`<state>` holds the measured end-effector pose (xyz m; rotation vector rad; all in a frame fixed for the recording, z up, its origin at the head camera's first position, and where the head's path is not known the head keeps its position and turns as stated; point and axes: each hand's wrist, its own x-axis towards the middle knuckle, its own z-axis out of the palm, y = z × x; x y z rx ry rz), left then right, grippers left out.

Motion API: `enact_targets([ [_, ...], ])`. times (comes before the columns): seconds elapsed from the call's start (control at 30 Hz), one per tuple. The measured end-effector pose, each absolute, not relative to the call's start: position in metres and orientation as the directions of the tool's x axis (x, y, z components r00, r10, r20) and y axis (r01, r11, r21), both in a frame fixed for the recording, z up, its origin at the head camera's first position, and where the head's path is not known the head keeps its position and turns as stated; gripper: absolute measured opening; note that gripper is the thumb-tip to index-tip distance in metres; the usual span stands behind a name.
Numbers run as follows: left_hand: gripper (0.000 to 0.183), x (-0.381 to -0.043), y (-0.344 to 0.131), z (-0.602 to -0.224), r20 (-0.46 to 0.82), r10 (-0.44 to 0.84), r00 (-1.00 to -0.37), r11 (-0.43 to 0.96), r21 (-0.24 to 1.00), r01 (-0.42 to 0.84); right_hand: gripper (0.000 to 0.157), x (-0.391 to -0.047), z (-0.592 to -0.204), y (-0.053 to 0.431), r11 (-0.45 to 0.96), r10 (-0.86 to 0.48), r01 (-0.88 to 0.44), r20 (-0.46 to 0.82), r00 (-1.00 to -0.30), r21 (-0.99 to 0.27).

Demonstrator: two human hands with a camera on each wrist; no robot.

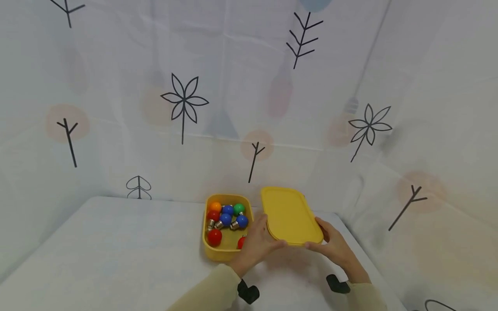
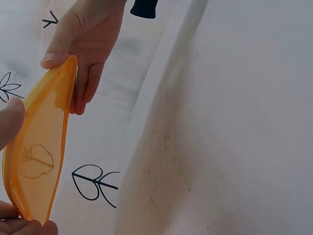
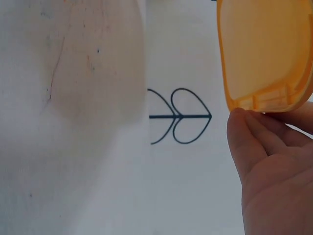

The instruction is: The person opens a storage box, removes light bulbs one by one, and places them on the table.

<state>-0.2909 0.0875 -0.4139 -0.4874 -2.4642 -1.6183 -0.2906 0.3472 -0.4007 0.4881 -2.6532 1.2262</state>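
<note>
Both hands hold a yellow plastic lid (image 1: 293, 216) tilted up above the table, to the right of an open container. My left hand (image 1: 257, 242) grips its left edge, thumb on the near rim. On the opposite edge, my right hand (image 1: 336, 244) pinches the near right corner; its thumb and fingers also show at the lid's rim in the right wrist view. The yellow container (image 1: 229, 255) holds small light bulbs: blue ones (image 1: 225, 220), red ones (image 1: 214, 237), a green one (image 1: 239, 209) and an orange one (image 1: 215, 207). My left hand and wrist hide its near right corner.
A white table (image 1: 116, 250) lies under the container and hands. Behind it hangs a pale cloth (image 1: 225, 164) printed with plants, which also runs along both sides. Dark bands (image 1: 248, 292) sit at the wrists over light sleeves.
</note>
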Motion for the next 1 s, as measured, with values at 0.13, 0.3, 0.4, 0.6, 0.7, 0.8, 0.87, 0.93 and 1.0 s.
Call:
enact_targets([
  [0.13, 0.085, -0.294, 0.096, -0.415, 0.289, 0.188, -0.939, 0.348, 0.874, 0.339, 0.092, -0.295, -0.404, 0.357, 0.608, -0.218, -0.364, 0.293, -0.931, -0.706],
  [0.3, 0.080, -0.295, 0.107, -0.417, 0.254, 0.176, -0.951, 0.310, 0.902, 0.299, 0.091, -0.298, -0.408, 0.366, 0.611, -0.205, -0.339, 0.271, -0.941, -0.716],
  [0.4, 0.078, -0.295, 0.112, -0.419, 0.240, 0.176, -0.955, 0.295, 0.912, 0.284, 0.090, -0.299, -0.409, 0.369, 0.611, -0.194, -0.317, 0.251, -0.948, -0.725],
  [0.6, 0.079, -0.292, 0.117, -0.425, 0.190, 0.178, -0.965, 0.295, 0.926, 0.237, 0.090, -0.300, -0.415, 0.372, 0.628, -0.168, -0.251, 0.187, -0.968, -0.737],
  [0.7, 0.080, -0.292, 0.119, -0.428, 0.171, 0.164, -0.971, 0.306, 0.928, 0.215, 0.090, -0.302, -0.419, 0.373, 0.632, -0.153, -0.212, 0.147, -0.977, -0.745],
  [0.8, 0.079, -0.292, 0.121, -0.432, 0.164, 0.151, -0.975, 0.318, 0.926, 0.205, 0.090, -0.305, -0.423, 0.374, 0.640, -0.135, -0.171, 0.110, -0.985, -0.749],
  [0.87, 0.079, -0.293, 0.122, -0.435, 0.165, 0.142, -0.976, 0.331, 0.922, 0.203, 0.091, -0.307, -0.426, 0.374, 0.647, -0.120, -0.146, 0.089, -0.989, -0.748],
  [0.93, 0.078, -0.293, 0.124, -0.438, 0.151, 0.133, -0.979, 0.343, 0.920, 0.189, 0.092, -0.309, -0.428, 0.374, 0.658, -0.108, -0.127, 0.074, -0.991, -0.742],
  [1.0, 0.079, -0.294, 0.125, -0.440, 0.128, 0.125, -0.984, 0.351, 0.922, 0.164, 0.093, -0.310, -0.431, 0.374, 0.664, -0.106, -0.116, 0.061, -0.993, -0.739],
])
